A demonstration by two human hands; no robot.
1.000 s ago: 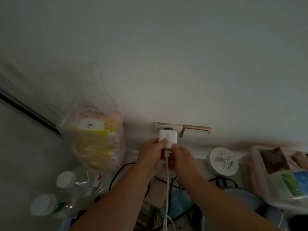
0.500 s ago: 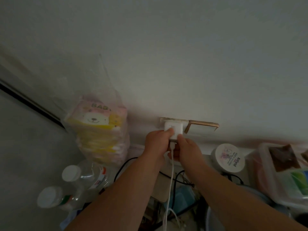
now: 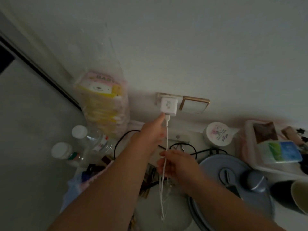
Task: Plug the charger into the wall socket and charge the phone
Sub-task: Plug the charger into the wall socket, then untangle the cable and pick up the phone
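A white charger block [image 3: 168,105] sits in the gold-framed wall socket [image 3: 159,95]. A white cable [image 3: 166,142] hangs from its underside and loops down between my arms. My left hand [image 3: 150,136] reaches up, one fingertip touching the charger's lower left corner, holding nothing. My right hand [image 3: 177,165] is lower, its fingers closed around the cable. No phone is in view.
A gold-framed switch [image 3: 194,105] is right of the socket. A bagged pack of tissues [image 3: 102,104] and two plastic bottles [image 3: 80,144] stand at left. A round white jar [image 3: 218,136], a grey-blue lid [image 3: 233,179], a tray [image 3: 270,147], black cables [image 3: 196,150] and two cups [image 3: 296,195] crowd the right.
Both hands held the charger at the socket before. Now my right hand has slid down onto the cable and my left hand has let go, keeping one fingertip on the charger.
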